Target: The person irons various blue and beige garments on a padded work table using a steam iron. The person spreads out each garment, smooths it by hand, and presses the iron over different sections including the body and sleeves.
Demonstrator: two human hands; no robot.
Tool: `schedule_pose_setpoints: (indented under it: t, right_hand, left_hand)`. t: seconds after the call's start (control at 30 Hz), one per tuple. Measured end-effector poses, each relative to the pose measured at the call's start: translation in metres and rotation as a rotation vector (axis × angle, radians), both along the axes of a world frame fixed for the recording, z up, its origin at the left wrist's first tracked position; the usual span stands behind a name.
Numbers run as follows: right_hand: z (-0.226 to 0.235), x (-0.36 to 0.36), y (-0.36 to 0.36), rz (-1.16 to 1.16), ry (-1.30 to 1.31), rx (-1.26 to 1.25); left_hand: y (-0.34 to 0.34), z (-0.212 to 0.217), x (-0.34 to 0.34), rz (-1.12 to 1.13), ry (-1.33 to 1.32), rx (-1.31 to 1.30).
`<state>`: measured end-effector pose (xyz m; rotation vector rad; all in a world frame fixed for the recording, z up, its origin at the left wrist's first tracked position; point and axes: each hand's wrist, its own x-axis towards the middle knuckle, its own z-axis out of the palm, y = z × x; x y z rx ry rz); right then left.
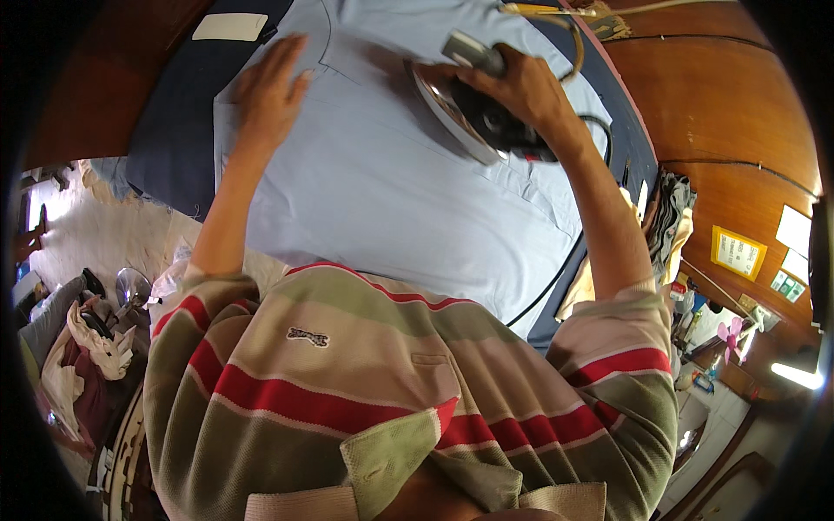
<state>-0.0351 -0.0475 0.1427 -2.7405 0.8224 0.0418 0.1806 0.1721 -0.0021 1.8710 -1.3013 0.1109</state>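
Note:
A light blue garment (347, 191) lies spread over a dark blue cloth-covered table (169, 130). My right hand (526, 87) is wrapped round the handle of a clothes iron (486, 113), black with a shiny metal soleplate. The iron is tilted, its plate edge showing toward the left; whether it touches the cloth I cannot tell. My left hand (271, 91) rests at the garment's left edge, fingers stretched out and a little blurred, holding nothing. A curved seam runs through the cloth just right of that hand.
A black cord (556, 282) trails down the garment's right side. A white card (229, 27) lies at the table's far left. Folded dark clothes (669, 221) hang beside the wooden wall (712, 95) at right. A heap of clothes (91, 339) sits at lower left.

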Motion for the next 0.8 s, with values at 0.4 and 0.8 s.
schedule_pose_setpoints:
  t: [0.4, 0.8]
  right_hand:
    - [-0.010, -0.130, 0.000, -0.355, 0.115, 0.164]
    - [-0.014, -0.143, 0.000, -0.381, 0.124, 0.106]
  left_hand:
    - [-0.057, -0.031, 0.006, -0.109, -0.511, 0.604]
    - [-0.055, -0.037, 0.013, -0.150, -0.485, 0.540]
